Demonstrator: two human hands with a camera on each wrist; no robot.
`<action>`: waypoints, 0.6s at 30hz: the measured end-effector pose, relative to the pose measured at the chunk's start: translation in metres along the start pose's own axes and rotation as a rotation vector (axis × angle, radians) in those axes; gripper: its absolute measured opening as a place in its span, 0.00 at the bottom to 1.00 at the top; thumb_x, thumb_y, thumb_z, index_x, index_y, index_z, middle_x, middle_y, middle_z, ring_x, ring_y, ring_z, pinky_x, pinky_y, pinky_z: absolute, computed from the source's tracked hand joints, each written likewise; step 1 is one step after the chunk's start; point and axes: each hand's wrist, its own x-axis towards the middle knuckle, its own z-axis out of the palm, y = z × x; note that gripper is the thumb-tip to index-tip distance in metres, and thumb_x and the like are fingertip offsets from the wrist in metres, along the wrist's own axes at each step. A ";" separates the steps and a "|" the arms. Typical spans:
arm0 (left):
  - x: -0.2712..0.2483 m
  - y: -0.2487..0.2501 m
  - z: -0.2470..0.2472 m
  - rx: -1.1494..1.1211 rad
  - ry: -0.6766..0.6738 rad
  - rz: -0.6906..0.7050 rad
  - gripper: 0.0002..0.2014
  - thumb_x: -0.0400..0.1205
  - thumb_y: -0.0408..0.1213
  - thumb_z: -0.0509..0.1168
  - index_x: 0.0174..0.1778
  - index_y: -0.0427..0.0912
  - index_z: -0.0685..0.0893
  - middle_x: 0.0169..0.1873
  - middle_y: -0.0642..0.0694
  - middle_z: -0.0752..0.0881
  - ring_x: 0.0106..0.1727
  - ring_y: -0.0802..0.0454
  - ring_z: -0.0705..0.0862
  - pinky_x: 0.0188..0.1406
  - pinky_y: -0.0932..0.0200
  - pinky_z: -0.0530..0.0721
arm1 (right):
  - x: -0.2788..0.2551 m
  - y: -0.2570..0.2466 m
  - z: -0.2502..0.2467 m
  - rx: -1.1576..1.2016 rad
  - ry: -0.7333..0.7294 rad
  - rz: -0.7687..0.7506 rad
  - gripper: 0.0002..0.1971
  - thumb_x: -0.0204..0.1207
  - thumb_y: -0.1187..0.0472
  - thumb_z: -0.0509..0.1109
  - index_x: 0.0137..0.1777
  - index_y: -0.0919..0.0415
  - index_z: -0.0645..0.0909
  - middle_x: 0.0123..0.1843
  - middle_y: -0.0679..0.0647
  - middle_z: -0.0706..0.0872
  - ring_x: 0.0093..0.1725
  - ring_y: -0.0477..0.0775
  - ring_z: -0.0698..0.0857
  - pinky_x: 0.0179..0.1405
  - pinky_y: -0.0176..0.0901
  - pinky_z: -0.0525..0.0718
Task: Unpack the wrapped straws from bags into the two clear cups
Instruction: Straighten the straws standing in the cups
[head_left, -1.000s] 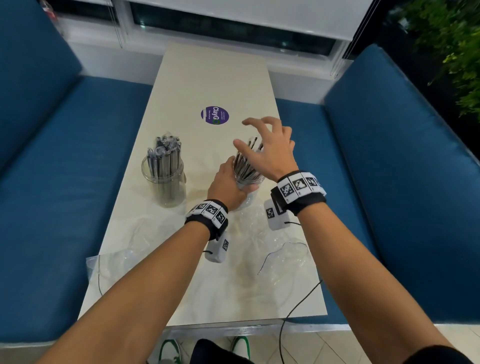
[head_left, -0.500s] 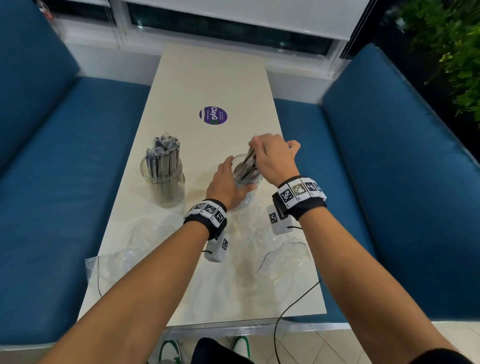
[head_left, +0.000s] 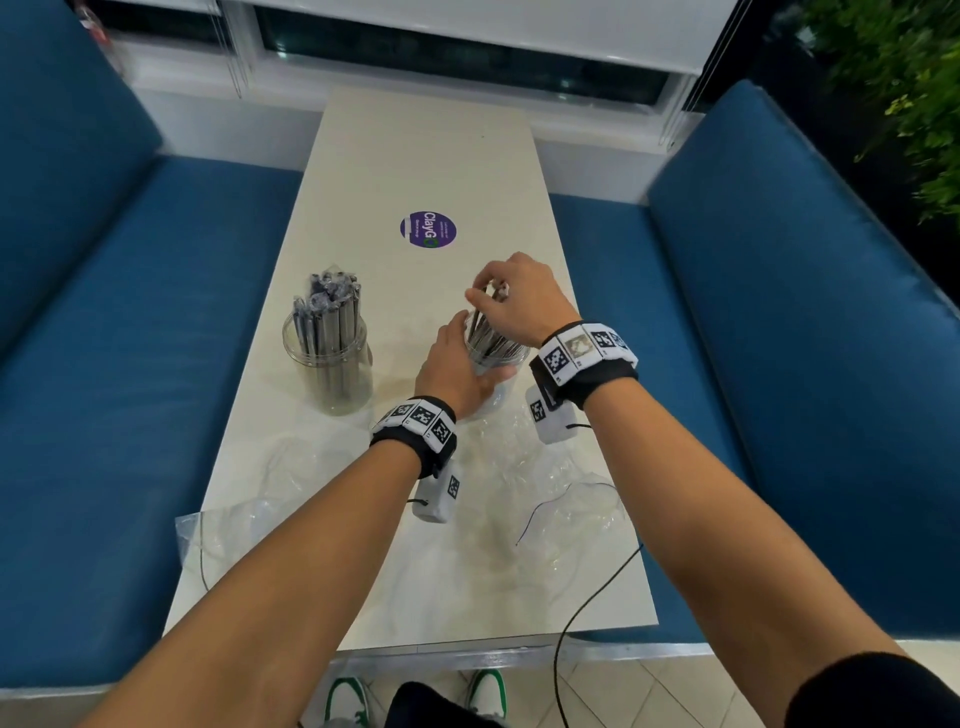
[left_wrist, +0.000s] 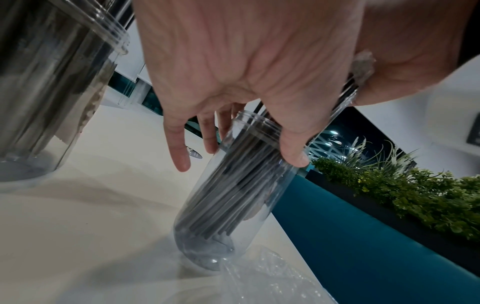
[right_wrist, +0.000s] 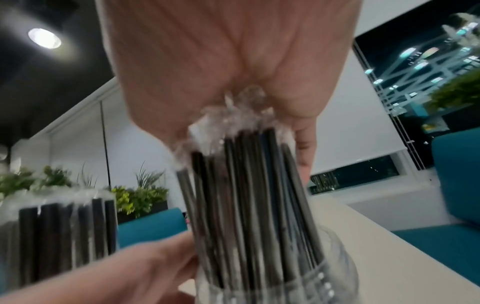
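Observation:
Two clear cups stand on the pale table (head_left: 415, 156). The left cup (head_left: 328, 358) is packed with upright wrapped dark straws (head_left: 327, 312) and nobody touches it. My left hand (head_left: 467, 353) grips the right cup (head_left: 496, 361) from its left side; in the left wrist view its fingers (left_wrist: 179, 152) and thumb curl round the cup (left_wrist: 233, 205) near the rim. My right hand (head_left: 488, 291) reaches from above and grips the tops of the wrapped straws (right_wrist: 246, 195) in that cup. Their lower ends are inside the cup (right_wrist: 324, 283).
Crumpled empty clear bags (head_left: 545, 483) lie on the near half of the table, another (head_left: 228, 519) at the near left corner, with thin black ties (head_left: 550, 504) among them. A purple round sticker (head_left: 428, 229) is farther out. Blue benches (head_left: 130, 364) flank the table.
A second ago my right hand hovered spread open over the right cup's straws. It has since closed round their tops. My left hand has stayed on the cup.

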 end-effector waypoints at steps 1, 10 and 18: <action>0.000 0.001 0.000 -0.001 0.000 0.003 0.52 0.76 0.56 0.80 0.92 0.46 0.59 0.86 0.43 0.70 0.82 0.39 0.77 0.77 0.38 0.81 | 0.001 -0.001 0.002 -0.035 0.035 -0.014 0.11 0.84 0.53 0.71 0.59 0.55 0.90 0.60 0.59 0.86 0.62 0.60 0.86 0.56 0.43 0.79; -0.003 0.003 0.000 -0.032 0.002 -0.018 0.55 0.76 0.58 0.81 0.92 0.45 0.58 0.88 0.44 0.69 0.86 0.42 0.74 0.82 0.41 0.77 | -0.024 0.007 -0.001 -0.163 0.134 0.073 0.19 0.89 0.46 0.58 0.58 0.51 0.90 0.63 0.48 0.91 0.66 0.58 0.81 0.69 0.65 0.65; -0.003 0.001 -0.001 -0.018 0.005 0.003 0.54 0.77 0.56 0.81 0.93 0.43 0.58 0.87 0.41 0.69 0.85 0.41 0.74 0.81 0.39 0.78 | -0.043 0.016 0.002 -0.119 0.217 -0.038 0.23 0.85 0.37 0.62 0.75 0.46 0.80 0.78 0.45 0.81 0.79 0.52 0.73 0.78 0.61 0.64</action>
